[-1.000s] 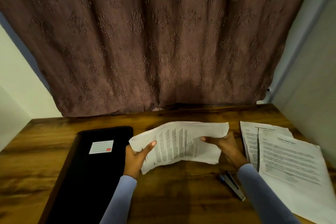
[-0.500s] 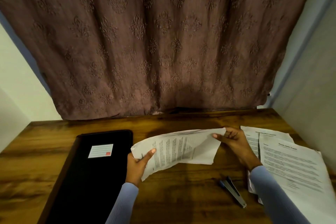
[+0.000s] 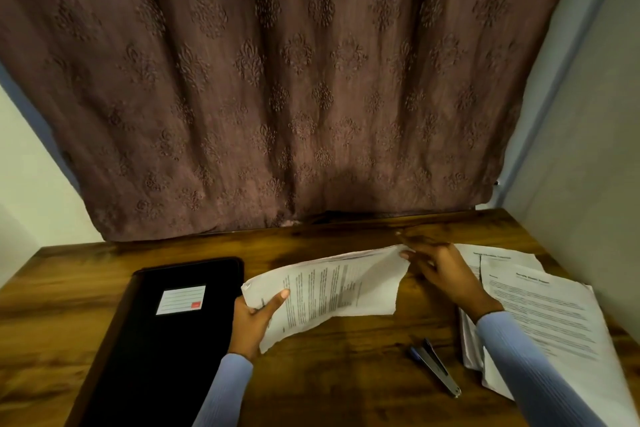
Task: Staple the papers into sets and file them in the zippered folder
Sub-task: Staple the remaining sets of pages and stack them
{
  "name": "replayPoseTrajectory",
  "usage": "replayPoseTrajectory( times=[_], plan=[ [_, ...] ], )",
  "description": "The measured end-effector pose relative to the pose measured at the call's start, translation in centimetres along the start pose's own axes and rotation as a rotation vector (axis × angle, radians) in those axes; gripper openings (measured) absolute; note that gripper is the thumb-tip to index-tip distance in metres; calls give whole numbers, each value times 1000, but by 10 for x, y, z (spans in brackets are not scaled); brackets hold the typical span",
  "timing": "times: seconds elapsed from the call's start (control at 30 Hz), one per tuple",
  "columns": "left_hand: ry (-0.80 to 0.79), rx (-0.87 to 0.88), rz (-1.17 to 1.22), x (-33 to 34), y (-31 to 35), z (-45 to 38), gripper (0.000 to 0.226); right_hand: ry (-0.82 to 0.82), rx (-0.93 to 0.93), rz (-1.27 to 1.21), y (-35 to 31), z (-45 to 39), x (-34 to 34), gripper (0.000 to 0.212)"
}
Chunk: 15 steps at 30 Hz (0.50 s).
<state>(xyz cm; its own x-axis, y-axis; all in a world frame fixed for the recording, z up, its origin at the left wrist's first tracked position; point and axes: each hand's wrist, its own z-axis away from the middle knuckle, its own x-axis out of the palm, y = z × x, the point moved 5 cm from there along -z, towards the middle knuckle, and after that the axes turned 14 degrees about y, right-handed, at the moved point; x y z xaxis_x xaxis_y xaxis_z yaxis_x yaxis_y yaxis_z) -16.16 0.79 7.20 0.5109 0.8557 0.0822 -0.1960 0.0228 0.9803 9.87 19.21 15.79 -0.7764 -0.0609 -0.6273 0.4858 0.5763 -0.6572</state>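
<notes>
The black zippered folder [image 3: 166, 333] lay closed on the left of the brown wooden table [image 3: 346, 392], bearing a small white ruled label with a red mark [image 3: 180, 299]; no writing on it could be read. The curled white set of printed papers [image 3: 329, 291] carried columns of text too blurred to make out. The left hand [image 3: 254, 319] gripped that set's near left corner, thumb on top, just beside the folder's right edge. The right hand [image 3: 440, 270] was at the set's far right corner, fingers blurred, so whether it pinched the paper could not be told. A loose stack of white printed sheets [image 3: 540, 308] lay under the right forearm, its bold heading illegible. A dark blue and silver stapler [image 3: 436, 369] rested on the table between the arms, near the stack.
</notes>
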Motion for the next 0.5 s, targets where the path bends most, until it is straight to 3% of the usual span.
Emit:
replayPoseTrajectory(
  times=[0.13,0.23,0.5],
  plan=[
    [-13,-3,9,1,3,1,29,49,10,-1,-8,-1,-5,45],
    [-19,-20,22,0,4,0,26,14,40,-9,0,-3,-3,21],
    [-7,-31,38,-2,5,-2,25,-10,32,-8,-7,-16,-1,24]
  ],
)
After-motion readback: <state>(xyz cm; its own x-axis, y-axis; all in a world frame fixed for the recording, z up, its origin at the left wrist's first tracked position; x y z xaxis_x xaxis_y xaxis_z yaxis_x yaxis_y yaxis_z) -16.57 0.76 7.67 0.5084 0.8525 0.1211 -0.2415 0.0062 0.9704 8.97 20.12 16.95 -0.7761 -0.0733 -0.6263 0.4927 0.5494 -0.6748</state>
